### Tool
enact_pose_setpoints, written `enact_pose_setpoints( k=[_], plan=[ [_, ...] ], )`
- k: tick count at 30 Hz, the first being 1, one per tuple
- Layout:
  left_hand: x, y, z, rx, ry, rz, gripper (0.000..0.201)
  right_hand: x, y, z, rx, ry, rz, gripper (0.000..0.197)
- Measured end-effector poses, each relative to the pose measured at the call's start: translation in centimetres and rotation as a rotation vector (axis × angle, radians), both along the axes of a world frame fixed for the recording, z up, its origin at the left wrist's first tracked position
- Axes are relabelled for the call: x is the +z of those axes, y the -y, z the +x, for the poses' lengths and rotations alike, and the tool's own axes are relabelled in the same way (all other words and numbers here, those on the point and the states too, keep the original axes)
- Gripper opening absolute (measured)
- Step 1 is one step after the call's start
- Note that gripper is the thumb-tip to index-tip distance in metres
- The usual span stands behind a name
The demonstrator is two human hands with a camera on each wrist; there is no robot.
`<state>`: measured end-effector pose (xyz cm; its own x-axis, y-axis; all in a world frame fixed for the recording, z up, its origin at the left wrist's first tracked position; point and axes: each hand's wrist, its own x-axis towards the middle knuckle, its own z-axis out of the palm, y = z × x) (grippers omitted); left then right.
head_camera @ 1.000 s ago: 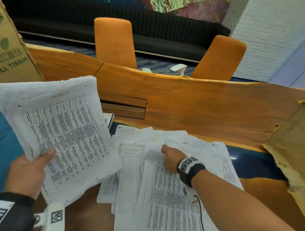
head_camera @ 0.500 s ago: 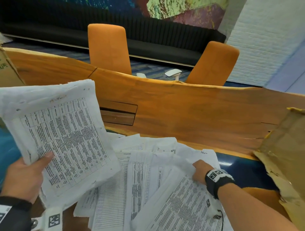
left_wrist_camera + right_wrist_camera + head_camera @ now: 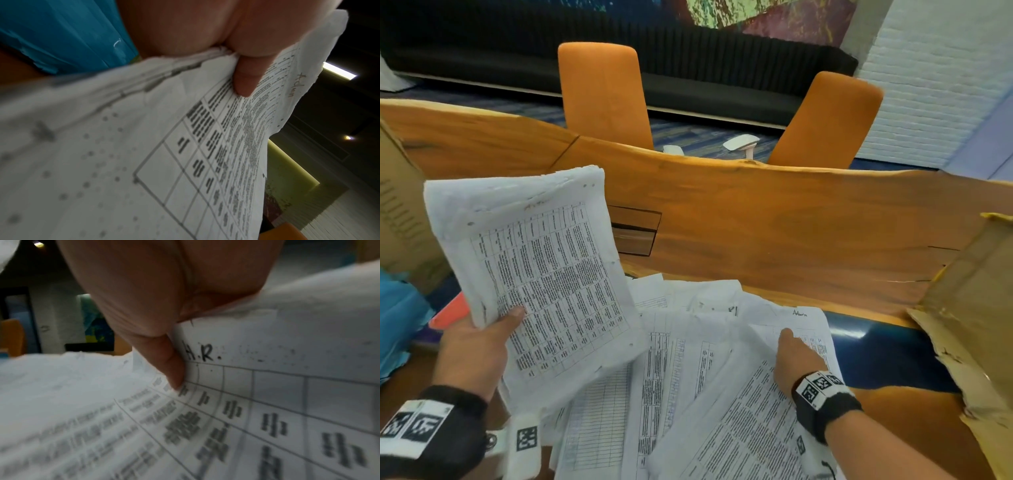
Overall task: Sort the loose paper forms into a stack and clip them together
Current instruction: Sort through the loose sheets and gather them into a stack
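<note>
Left hand [image 3: 472, 346]: thumb [image 3: 245, 78] pressed on top of a gathered stack of forms [image 3: 534, 270], fingers curled beneath, stack held tilted above the counter. Pencilled "Admin" at the top sheet's margin, printed table below; ragged edges, punch holes.

Right hand [image 3: 796, 358]: thumb [image 3: 172, 369] pinches the top edge of one sheet [image 3: 267, 386] in the loose forms [image 3: 681, 370], which lie fanned and overlapping on the counter. That sheet is marked "H.R." by hand; another in the spread reads "Admin".

Counter [image 3: 774, 233]: orange-brown wood slab with an uneven far edge, a rectangular hatch [image 3: 635, 231] set in it, a glossy blue strip [image 3: 876, 353] near the papers. Torn cardboard boxes at right [image 3: 969, 308] and left [image 3: 400, 219]. Blue material [image 3: 400, 325] at left. Beyond: two orange chairs [image 3: 602, 92], dark bench, white brick wall [image 3: 935, 78], colourful mural.
</note>
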<state>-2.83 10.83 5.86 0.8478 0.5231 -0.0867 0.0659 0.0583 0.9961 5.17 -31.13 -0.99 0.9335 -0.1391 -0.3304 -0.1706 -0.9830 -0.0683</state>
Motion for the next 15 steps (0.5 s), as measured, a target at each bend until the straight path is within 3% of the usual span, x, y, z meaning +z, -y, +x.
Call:
enact_pose_setpoints(
  k=[3, 7, 11, 13, 15],
  plan=[
    [0.3, 0.5, 0.5, -0.020, 0.008, -0.001, 0.030, 1.3, -0.1, -0.4, 0.118, -0.140, 0.000, 0.028],
    [1.0, 1.0, 1.3, -0.039, -0.023, 0.001, 0.024, 6.4, -1.7, -1.1, 0.377, -0.156, 0.159, 0.026],
    [1.5, 2.4, 2.5, -0.107, -0.041, 0.037, 0.016, 13.3, -4.7, -1.1, 0.618, 0.036, 0.293, 0.017],
    [1.5, 3.9, 2.9, -0.163, -0.046, 0.062, 0.015, 16.3, -6.0, -0.4, 0.679, 0.169, 0.363, 0.004],
    [1.6, 5.7, 3.0, -0.252, -0.031, 0.120, 0.021, 18.4, -7.1, 0.5, 0.717, 0.279, 0.348, 0.018]
  ],
)
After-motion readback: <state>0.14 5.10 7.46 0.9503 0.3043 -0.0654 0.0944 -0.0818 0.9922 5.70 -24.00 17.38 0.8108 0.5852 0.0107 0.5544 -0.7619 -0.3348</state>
